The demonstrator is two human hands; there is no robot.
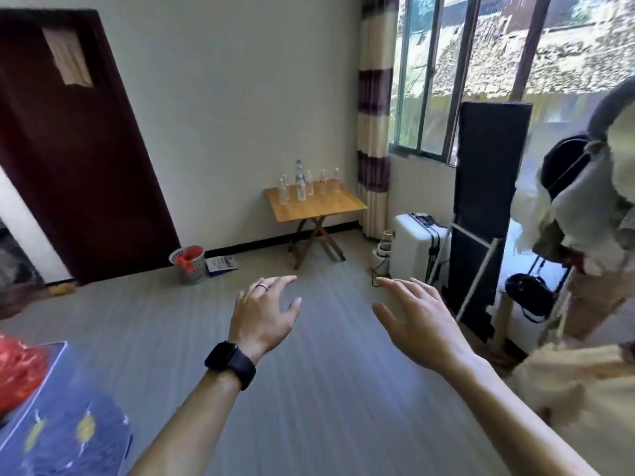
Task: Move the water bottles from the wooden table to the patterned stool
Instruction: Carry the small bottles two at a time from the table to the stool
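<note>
Bottles [301, 184] stood upright on the worktop [321, 205], well ahead of the left grip [264, 317] and right grip [419, 324], both spread, empty.

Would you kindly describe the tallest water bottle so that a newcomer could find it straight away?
Left of the striped curtain by the window, a wooden folding table stands against the white wall. Among the bottles grouped on its far side, the tallest bottle is left of centre, its cap rising clear above all its neighbours.
</note>
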